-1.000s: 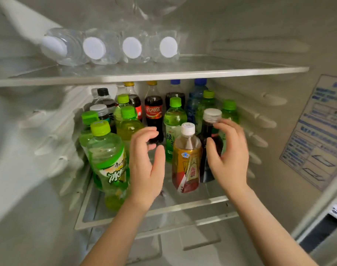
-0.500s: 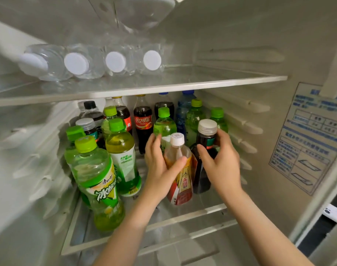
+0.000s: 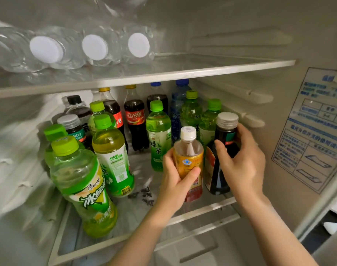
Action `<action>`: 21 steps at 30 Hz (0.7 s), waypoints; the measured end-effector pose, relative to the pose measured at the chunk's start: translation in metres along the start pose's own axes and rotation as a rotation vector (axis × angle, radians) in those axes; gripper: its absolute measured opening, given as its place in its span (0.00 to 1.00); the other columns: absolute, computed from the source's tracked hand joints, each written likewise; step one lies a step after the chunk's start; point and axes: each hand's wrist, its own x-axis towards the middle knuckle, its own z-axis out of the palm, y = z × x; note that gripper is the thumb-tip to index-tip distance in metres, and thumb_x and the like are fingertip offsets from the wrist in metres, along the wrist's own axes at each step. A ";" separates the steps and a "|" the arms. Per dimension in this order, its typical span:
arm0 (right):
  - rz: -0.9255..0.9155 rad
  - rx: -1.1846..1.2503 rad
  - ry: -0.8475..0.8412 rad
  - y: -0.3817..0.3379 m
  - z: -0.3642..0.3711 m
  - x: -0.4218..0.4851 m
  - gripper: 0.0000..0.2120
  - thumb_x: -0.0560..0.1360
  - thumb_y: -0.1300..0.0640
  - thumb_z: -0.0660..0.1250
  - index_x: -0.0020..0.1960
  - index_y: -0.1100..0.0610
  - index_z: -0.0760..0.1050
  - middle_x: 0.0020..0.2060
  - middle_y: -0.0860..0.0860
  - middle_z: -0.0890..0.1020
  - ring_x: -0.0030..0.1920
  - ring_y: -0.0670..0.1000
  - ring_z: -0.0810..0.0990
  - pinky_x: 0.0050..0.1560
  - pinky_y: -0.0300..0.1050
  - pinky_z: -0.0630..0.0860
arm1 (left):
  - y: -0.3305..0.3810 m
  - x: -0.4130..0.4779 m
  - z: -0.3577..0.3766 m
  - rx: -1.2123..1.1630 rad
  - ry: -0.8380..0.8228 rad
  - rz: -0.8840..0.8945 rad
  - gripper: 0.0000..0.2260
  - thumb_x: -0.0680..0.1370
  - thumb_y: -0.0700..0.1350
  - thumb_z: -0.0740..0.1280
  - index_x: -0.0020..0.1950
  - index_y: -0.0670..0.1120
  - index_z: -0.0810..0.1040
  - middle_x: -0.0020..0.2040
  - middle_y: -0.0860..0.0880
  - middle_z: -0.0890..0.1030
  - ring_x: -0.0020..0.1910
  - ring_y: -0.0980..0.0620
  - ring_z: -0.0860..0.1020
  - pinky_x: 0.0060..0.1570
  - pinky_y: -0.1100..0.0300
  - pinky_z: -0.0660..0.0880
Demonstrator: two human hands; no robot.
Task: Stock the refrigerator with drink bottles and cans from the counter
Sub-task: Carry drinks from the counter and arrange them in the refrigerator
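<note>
Stocking looks well along: the shelf (image 3: 202,210) is crowded. At its 4 o'clock, the left hand (image 3: 174,182) grips an orange bottle (image 3: 188,160) and the right hand (image 3: 243,164) a dark bottle (image 3: 222,150). The table is out of view.

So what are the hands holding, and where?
The left hand grips the orange-labelled bottle around its middle. The right hand grips the dark bottle high up, just below its cap.

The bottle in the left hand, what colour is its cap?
The cap is white, clearest in the head view.
</note>
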 end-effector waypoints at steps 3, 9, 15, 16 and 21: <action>0.009 0.021 0.001 0.003 -0.002 0.000 0.25 0.73 0.55 0.70 0.68 0.53 0.70 0.55 0.49 0.80 0.55 0.52 0.79 0.51 0.44 0.72 | 0.004 0.003 0.012 0.031 -0.046 0.020 0.29 0.67 0.61 0.68 0.63 0.64 0.58 0.65 0.53 0.70 0.63 0.60 0.72 0.62 0.63 0.70; 0.022 0.051 -0.039 0.007 -0.007 0.003 0.27 0.72 0.52 0.71 0.69 0.49 0.68 0.54 0.38 0.75 0.54 0.40 0.74 0.51 0.38 0.69 | 0.008 0.012 -0.011 0.223 0.269 0.176 0.24 0.70 0.67 0.59 0.64 0.63 0.59 0.63 0.61 0.62 0.67 0.55 0.63 0.67 0.55 0.64; -0.053 -0.005 0.063 -0.017 0.000 -0.001 0.29 0.75 0.49 0.65 0.73 0.56 0.63 0.68 0.49 0.70 0.69 0.46 0.65 0.66 0.40 0.62 | -0.003 0.053 -0.048 0.153 0.403 -0.067 0.32 0.78 0.39 0.64 0.77 0.48 0.50 0.75 0.49 0.58 0.71 0.55 0.60 0.70 0.57 0.60; -0.127 -0.026 0.079 -0.022 0.001 0.000 0.28 0.74 0.49 0.66 0.72 0.57 0.65 0.69 0.52 0.69 0.71 0.50 0.64 0.68 0.41 0.60 | -0.006 0.057 -0.050 0.114 0.343 -0.101 0.33 0.79 0.39 0.63 0.78 0.50 0.47 0.76 0.49 0.58 0.70 0.57 0.60 0.66 0.61 0.60; -0.358 -0.071 -0.023 -0.028 0.013 0.010 0.17 0.73 0.49 0.68 0.60 0.54 0.79 0.68 0.56 0.71 0.73 0.59 0.59 0.72 0.56 0.58 | -0.021 0.064 -0.056 0.091 0.167 -0.103 0.34 0.76 0.34 0.63 0.76 0.57 0.54 0.69 0.56 0.67 0.67 0.59 0.66 0.68 0.55 0.64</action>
